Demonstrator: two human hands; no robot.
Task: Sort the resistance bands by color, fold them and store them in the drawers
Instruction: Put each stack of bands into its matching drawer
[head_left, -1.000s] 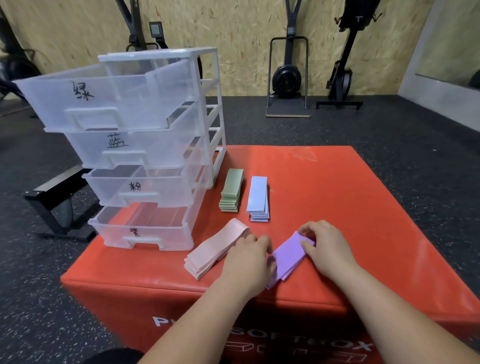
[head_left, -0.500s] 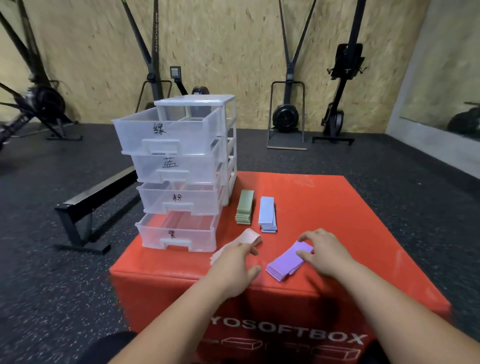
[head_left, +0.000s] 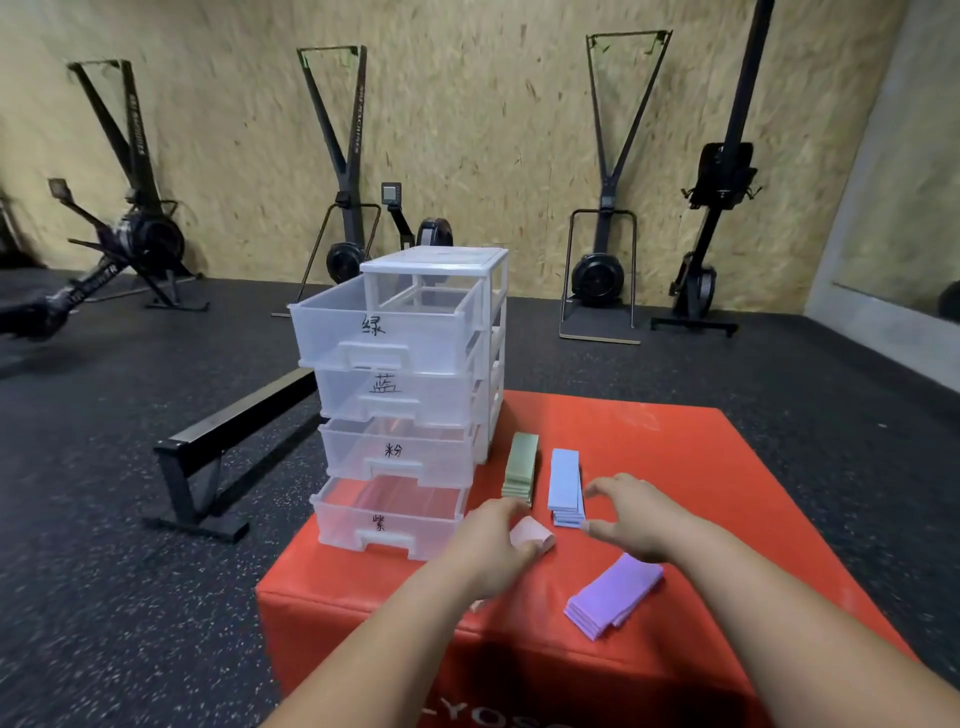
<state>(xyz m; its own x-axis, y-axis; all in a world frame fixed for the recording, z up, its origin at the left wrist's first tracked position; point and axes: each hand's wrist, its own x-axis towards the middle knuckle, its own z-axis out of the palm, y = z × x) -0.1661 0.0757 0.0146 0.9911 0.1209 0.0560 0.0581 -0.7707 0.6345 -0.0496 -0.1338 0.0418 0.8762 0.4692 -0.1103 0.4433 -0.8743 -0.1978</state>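
Four stacks of folded bands lie on the red box (head_left: 675, 467): green (head_left: 521, 467), blue (head_left: 565, 486), pink (head_left: 531, 535) and purple (head_left: 615, 592). My left hand (head_left: 491, 545) hovers over the pink stack and hides most of it; its fingers are apart. My right hand (head_left: 631, 517) is open above the box, just right of the blue stack and beyond the purple one, holding nothing. A clear four-drawer unit (head_left: 410, 395) stands at the box's left rear with all drawers pulled out and empty.
Each drawer front carries a handwritten label. A black metal bar frame (head_left: 228, 447) lies on the dark rubber floor to the left. Several exercise machines (head_left: 602, 218) stand along the wooden back wall.
My view has lifted and pulled back. My right hand has left the purple stack and risen toward the blue stack. My left hand has moved forward over the pink stack.
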